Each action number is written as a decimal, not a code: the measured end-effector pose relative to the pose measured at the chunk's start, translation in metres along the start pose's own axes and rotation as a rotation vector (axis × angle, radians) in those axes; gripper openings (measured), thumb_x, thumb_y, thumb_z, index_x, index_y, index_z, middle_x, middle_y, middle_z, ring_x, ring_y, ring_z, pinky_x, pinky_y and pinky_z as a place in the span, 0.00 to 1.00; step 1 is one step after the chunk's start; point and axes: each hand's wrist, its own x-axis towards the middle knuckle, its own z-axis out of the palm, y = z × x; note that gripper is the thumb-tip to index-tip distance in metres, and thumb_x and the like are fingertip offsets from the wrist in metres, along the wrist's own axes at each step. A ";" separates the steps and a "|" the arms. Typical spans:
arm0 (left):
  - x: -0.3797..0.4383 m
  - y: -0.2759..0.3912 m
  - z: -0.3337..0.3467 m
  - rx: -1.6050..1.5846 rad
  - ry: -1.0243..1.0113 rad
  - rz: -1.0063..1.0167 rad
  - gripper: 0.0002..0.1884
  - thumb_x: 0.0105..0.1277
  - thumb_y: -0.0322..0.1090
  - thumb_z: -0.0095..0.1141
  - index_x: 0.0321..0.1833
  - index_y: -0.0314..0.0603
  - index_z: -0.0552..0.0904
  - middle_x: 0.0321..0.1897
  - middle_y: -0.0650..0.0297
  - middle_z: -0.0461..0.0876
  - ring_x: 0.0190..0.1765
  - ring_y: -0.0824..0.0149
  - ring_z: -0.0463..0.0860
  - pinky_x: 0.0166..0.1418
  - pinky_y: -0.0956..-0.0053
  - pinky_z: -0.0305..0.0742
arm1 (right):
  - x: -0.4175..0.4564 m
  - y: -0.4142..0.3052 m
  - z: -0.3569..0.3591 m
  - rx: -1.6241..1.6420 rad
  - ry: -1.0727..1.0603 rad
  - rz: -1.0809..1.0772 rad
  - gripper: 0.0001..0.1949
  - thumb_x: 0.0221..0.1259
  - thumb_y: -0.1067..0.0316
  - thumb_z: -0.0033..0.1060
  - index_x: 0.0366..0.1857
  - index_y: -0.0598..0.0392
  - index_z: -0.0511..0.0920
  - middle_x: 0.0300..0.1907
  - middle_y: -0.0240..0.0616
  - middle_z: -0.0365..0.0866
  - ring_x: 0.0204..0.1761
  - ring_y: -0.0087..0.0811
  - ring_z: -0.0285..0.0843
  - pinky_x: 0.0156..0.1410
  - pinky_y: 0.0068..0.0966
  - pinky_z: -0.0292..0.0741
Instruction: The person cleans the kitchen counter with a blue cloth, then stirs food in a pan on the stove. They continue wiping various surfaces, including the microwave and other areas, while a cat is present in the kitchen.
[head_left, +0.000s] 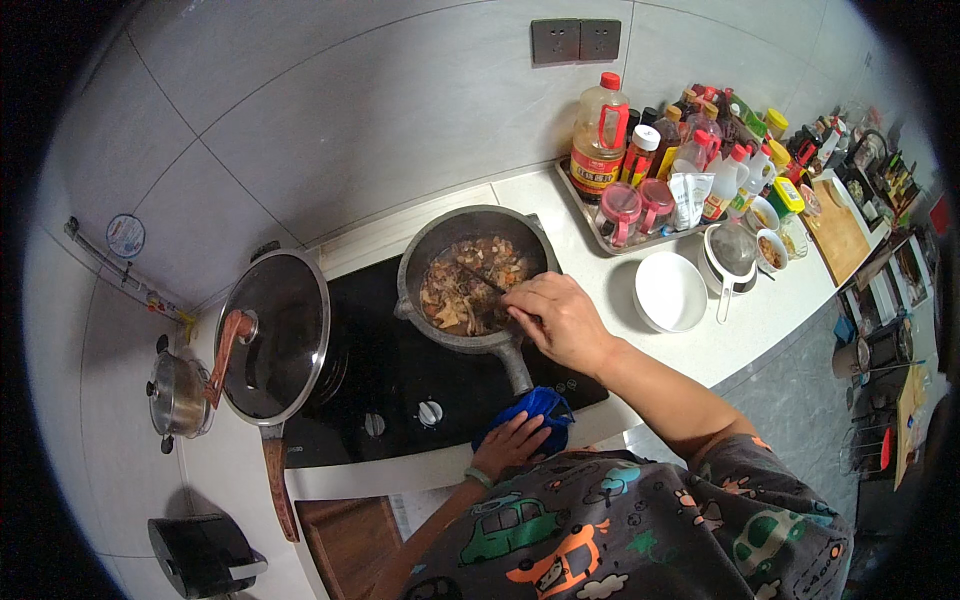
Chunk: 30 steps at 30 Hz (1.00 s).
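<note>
My right hand (559, 322) is over the right rim of a grey saucepan (469, 343) and grips a thin dark utensil (481, 278). The utensil's far end is down in the food; whether it is a chopstick or a spoon handle I cannot tell. In the pan, a brown stew (457, 300) holds pieces of meat and orange and pale bits in liquid. My left hand (511, 442) grasps a bundled blue cloth (551, 416) at the end of the pan's handle (515, 367), which points towards me. Part of the cloth and handle end is hidden.
A black glass hob (375, 360) is under the saucepan. Left of it sits a glass-lidded frying pan (281, 352), its wooden handle (279, 480) jutting forward. At right are a white bowl (670, 291), a strainer (726, 277) and a tray (589, 217) crowded with seasoning bottles.
</note>
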 end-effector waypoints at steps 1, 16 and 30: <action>-0.002 -0.001 0.004 0.018 0.013 0.010 0.28 0.67 0.55 0.55 0.70 0.64 0.70 0.75 0.74 0.59 0.78 0.66 0.55 0.69 0.66 0.67 | 0.001 -0.002 -0.002 -0.012 0.040 -0.007 0.07 0.57 0.70 0.64 0.39 0.56 0.84 0.40 0.39 0.84 0.41 0.40 0.79 0.46 0.33 0.74; -0.001 0.001 0.002 0.093 0.049 0.012 0.29 0.65 0.56 0.57 0.69 0.63 0.71 0.74 0.74 0.62 0.77 0.67 0.57 0.69 0.68 0.67 | -0.011 -0.010 -0.014 -0.081 0.092 0.002 0.09 0.53 0.76 0.66 0.39 0.58 0.82 0.40 0.40 0.83 0.41 0.41 0.79 0.47 0.35 0.75; -0.003 0.002 0.001 -0.002 0.012 -0.030 0.29 0.65 0.57 0.56 0.69 0.64 0.71 0.75 0.74 0.61 0.77 0.66 0.58 0.67 0.66 0.70 | 0.065 0.021 -0.079 0.159 -0.175 0.270 0.15 0.69 0.59 0.56 0.35 0.63 0.81 0.26 0.46 0.83 0.27 0.39 0.83 0.36 0.35 0.78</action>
